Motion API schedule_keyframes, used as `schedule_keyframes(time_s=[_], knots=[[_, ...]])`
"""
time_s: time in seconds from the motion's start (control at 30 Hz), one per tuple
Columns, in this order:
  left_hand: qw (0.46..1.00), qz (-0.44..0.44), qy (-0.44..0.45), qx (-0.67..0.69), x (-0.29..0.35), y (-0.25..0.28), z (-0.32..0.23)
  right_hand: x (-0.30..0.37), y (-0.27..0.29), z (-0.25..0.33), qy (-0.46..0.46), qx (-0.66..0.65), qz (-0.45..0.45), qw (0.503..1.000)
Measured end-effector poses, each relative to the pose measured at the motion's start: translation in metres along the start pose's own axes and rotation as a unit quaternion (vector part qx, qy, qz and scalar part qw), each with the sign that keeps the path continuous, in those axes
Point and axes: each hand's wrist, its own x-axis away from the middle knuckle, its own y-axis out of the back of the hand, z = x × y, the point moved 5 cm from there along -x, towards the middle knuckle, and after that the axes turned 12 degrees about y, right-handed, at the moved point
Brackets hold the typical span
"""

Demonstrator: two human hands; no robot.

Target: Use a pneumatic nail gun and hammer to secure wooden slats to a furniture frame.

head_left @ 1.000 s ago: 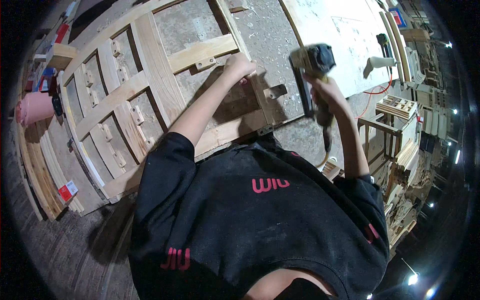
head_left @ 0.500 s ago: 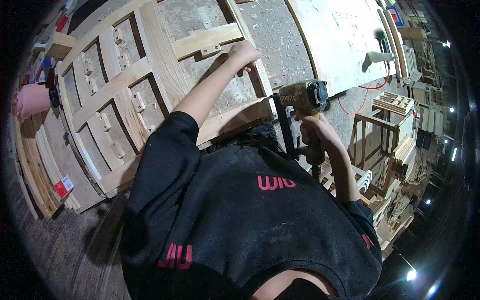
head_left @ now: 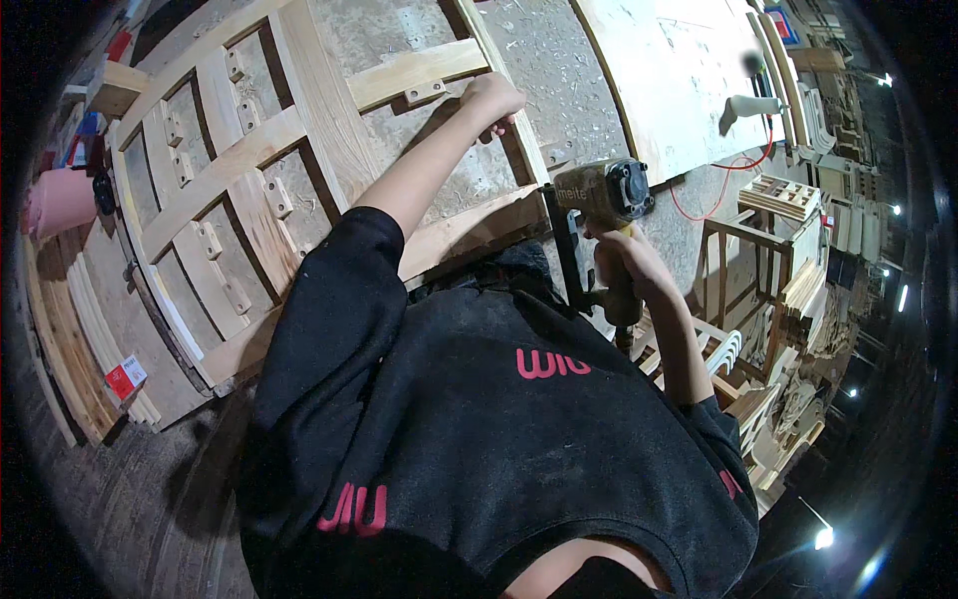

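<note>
Left hand: clenched, its fingers (head_left: 496,128) curled over the right rail; judging by the pose, the left hand (head_left: 491,97) pins that rail (head_left: 487,48) against the tool's push.
Right hand: the right hand (head_left: 639,258) grasps the nail gun (head_left: 602,192) by its handle, below the head.
Nail gun: held sideways, nose toward the frame's near right corner, which it appears to meet; the black magazine points back toward the person, probably to line the nose up with the joint there.
Wooden frame: the frame (head_left: 321,95) lies flat on the work surface (head_left: 559,65), its near rail (head_left: 449,238) along the surface's near edge, likely so that the corner stays within the tool's reach.
Frame's look: pale, bare timber with visible grain; one broad slat crosses it, narrower pieces fill the left part, and small drilled blocks (head_left: 277,198) sit on the pieces.
Surface: grey and worn, strewn with shavings right of the frame; a pale panel (head_left: 679,75) covers its right part.
</note>
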Motion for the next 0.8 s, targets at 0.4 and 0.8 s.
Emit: schedule_keyframes(time_s=[0.4, 0.8], knots=[[1.0, 0.003, -0.02, 0.024, 0.001, 0.0, -0.002, 0.009, -0.007, -0.003, 0.001, 0.025, -0.009, 1.0], [1.0, -0.012, -0.008, -0.011, 0.002, 0.002, -0.003, 0.021, -0.011, -0.013, 0.033, 0.026, -0.032, 0.999]])
